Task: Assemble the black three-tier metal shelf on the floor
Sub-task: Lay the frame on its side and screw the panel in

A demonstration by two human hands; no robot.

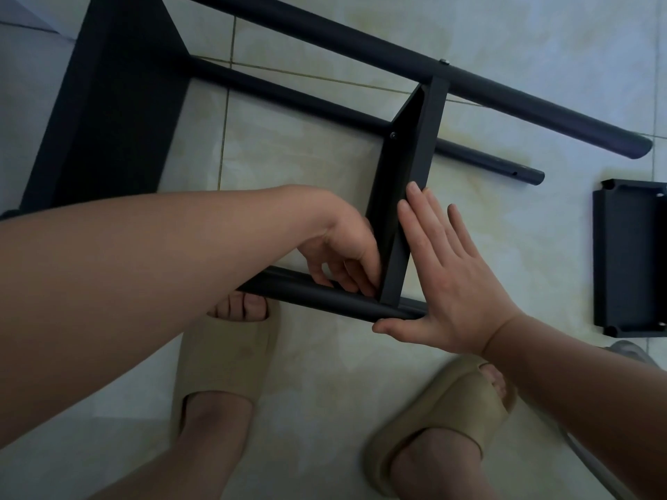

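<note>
Black shelf [108,113] lies sideways on the floor [288,146], two trays fitted. My left hand [343,247] curls into the corner of the near tray [406,164] at the pole [317,295]; whether it pinches anything, I cannot tell. Right hand [454,279], flat and open, braces that tray. Third tray [630,258] lies apart, unfitted.

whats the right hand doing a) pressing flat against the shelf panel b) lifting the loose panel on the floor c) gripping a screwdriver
a: the right hand lies open with straight fingers against the edge of the shelf panel, thumb by the near pole.
</note>
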